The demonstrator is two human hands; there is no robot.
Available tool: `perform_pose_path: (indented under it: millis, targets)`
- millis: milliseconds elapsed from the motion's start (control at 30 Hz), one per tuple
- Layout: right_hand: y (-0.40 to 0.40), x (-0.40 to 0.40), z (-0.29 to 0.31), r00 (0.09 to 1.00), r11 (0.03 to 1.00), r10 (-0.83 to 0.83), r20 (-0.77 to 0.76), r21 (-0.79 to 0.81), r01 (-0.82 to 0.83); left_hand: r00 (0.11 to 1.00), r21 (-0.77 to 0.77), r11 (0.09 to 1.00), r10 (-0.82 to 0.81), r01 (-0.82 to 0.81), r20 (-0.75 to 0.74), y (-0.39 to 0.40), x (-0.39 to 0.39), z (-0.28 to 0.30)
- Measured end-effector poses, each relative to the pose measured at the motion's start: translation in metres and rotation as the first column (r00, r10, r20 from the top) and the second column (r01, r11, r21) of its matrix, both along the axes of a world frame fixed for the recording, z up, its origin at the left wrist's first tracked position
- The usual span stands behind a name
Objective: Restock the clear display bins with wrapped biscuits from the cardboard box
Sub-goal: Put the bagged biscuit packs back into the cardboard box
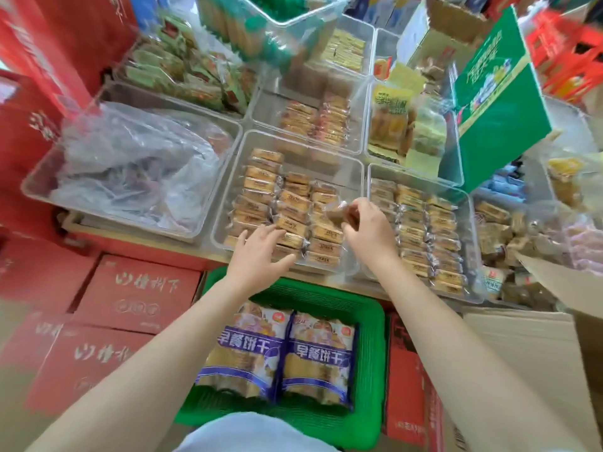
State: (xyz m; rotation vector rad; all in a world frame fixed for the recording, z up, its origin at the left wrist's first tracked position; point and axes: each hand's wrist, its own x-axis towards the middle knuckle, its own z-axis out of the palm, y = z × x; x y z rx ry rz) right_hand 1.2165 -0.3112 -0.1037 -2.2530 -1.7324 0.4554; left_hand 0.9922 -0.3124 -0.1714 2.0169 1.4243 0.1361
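A clear display bin in the middle holds rows of wrapped biscuits. My right hand pinches one wrapped biscuit just above the bin's right rows. My left hand hovers over the bin's near edge, fingers spread and straight, touching the front packets. A second clear bin to the right is filled with similar packets. The open cardboard box stands at the lower right, its flap raised; its inside is hidden.
A green basket with two purple biscuit bags sits below the bins. Red cartons are stacked at the left. A bin of crumpled clear plastic lies left of the middle bin. A green box leans at the upper right.
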Motion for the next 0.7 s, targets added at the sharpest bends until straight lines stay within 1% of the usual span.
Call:
perform_pose_path:
  millis: [67,100,167,200,267,333,433,533,600,667,700]
  targets:
    - [0.015,0.001,-0.015,0.987,0.998,0.054,0.151,-0.029,-0.05,0.978,0.071,0.991,-0.097,0.112,-0.182,0.002,0.003,-0.013]
    - [0.022,0.001,-0.022,0.969,0.994,0.095,0.228,-0.071,-0.081,0.967,0.104,0.985,-0.111,0.137,-0.229,0.001,0.004,-0.018]
    - [0.033,-0.004,-0.033,0.925,0.974,0.188,0.33,-0.183,-0.132,0.961,0.137,0.98,-0.103,0.142,-0.256,-0.001,0.005,-0.023]
    - [0.037,-0.008,-0.038,0.914,0.962,0.217,0.342,-0.234,-0.141,0.962,0.147,0.98,-0.093,0.134,-0.258,-0.001,0.005,-0.025]
    - [0.043,-0.015,-0.044,0.918,0.941,0.226,0.325,-0.315,-0.12,0.957,0.152,0.98,-0.081,0.127,-0.279,0.0,0.007,-0.025]
    - [0.047,-0.019,-0.048,0.931,0.932,0.221,0.29,-0.344,-0.115,0.951,0.151,0.98,-0.08,0.13,-0.299,0.001,0.008,-0.025]
    - [0.041,-0.023,-0.059,0.913,0.896,0.296,0.282,-0.412,-0.163,0.949,0.151,0.98,-0.08,0.131,-0.305,0.002,0.009,-0.024]
    - [0.021,-0.031,-0.06,0.904,0.849,0.334,0.266,-0.501,-0.166,0.95,0.143,0.98,-0.09,0.138,-0.3,0.002,0.008,-0.023]
    - [0.008,-0.031,-0.054,0.927,0.844,0.315,0.202,-0.507,-0.176,0.947,0.126,0.981,-0.1,0.145,-0.306,0.003,0.006,-0.021]
    - [-0.006,-0.028,-0.042,0.948,0.837,0.308,0.085,-0.497,-0.228,0.941,0.079,0.988,-0.1,0.132,-0.324,0.003,0.004,-0.019]
    - [-0.016,-0.024,-0.032,0.951,0.849,0.307,0.031,-0.46,-0.259,0.943,0.061,0.992,-0.082,0.107,-0.324,0.0,0.006,-0.016]
